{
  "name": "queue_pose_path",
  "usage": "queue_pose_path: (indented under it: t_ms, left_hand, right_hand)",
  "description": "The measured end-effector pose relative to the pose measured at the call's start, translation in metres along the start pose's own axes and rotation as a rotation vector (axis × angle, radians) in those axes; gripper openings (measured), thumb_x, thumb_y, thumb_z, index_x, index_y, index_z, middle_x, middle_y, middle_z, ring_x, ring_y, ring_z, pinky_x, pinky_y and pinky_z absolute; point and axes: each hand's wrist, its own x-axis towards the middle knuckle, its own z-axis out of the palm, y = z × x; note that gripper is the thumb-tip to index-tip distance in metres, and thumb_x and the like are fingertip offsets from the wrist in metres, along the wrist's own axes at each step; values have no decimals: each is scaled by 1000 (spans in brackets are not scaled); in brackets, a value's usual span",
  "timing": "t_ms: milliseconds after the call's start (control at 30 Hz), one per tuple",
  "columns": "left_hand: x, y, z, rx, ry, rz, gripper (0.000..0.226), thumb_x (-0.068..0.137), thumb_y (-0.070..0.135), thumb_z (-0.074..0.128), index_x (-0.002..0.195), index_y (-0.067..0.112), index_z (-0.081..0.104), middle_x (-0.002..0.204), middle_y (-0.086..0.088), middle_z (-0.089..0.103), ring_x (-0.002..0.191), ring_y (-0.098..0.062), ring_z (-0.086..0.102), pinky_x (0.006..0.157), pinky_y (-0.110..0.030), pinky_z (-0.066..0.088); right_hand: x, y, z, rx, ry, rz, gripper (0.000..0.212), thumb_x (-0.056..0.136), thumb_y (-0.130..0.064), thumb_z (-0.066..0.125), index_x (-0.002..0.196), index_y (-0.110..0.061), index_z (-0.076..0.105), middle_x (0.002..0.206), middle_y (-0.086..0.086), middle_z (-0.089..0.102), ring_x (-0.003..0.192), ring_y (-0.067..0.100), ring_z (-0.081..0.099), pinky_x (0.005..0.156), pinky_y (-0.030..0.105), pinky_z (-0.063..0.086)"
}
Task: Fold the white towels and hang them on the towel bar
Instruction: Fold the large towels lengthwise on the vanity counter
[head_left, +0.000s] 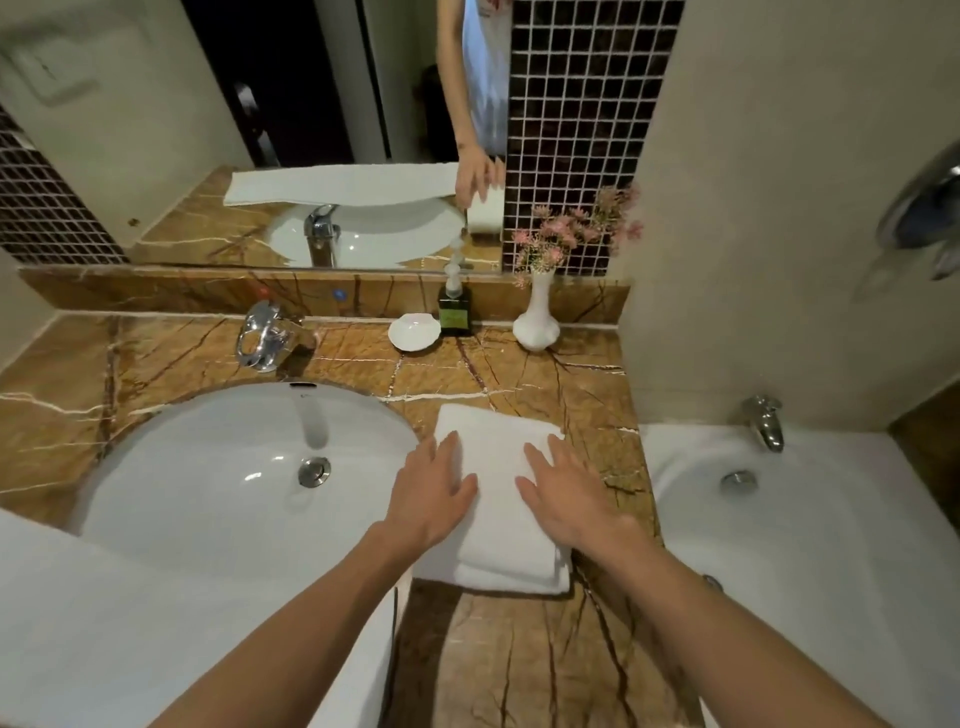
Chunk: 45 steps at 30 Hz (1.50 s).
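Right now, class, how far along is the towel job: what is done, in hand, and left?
Done: one thick white folded towel lies on the brown marble counter. In hand: the left hand and right hand press flat on it. Left: a second white towel lies spread before the white oval sink; no towel bar shows.

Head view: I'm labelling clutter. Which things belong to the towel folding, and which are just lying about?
Job: folded towel, spread towel, left hand, right hand.
Lying about: dish, soap bottle, vase, tap.
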Motion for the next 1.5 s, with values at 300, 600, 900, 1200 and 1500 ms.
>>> queue_pose_path:
  t_ms: [300, 600, 900, 1200, 1500]
  left_hand:
    - [16, 14, -15, -327, 148, -242, 51, 81, 14, 62, 129, 6, 48, 123, -14, 58, 112, -35, 54, 89, -41, 46]
    - [-11, 35, -53, -769, 31, -339, 14, 83, 14, 55, 70, 16, 51, 67, 4, 49, 53, -7, 51, 44, -20, 37]
    - [-95, 9, -60, -946, 40, -334, 23, 83, 39, 68, 70, 23, 57, 89, 4, 55, 96, -23, 51, 93, -47, 43]
    - [-173, -13, -39, -1044, -66, -310, 33, 86, 28, 64, 107, 4, 61, 105, -13, 58, 90, -24, 54, 69, -32, 43]
    - [-203, -27, -25, -938, -154, -548, 42, 96, 38, 46, 129, 11, 48, 125, -11, 53, 113, -34, 52, 87, -43, 47]
  right_hand:
    - [17, 0, -12, 820, 150, 251, 54, 90, -17, 61, 137, -11, 35, 121, 7, 55, 105, 21, 54, 84, 32, 47]
    - [-3, -20, -39, 1162, 241, 375, 12, 84, -4, 50, 93, -7, 58, 76, 6, 55, 64, 18, 53, 53, 24, 39]
    - [-110, -56, -20, 1302, 236, 375, 16, 81, -2, 54, 93, -12, 56, 98, 11, 60, 90, 29, 60, 72, 38, 52]
    - [-206, -83, 33, 1486, 182, 366, 12, 89, -7, 56, 95, 1, 63, 92, 14, 66, 80, 21, 60, 68, 31, 45]
    - [-235, -67, 69, 1328, 254, 345, 32, 97, -29, 54, 128, -21, 54, 114, -12, 57, 97, 1, 53, 83, 22, 44]
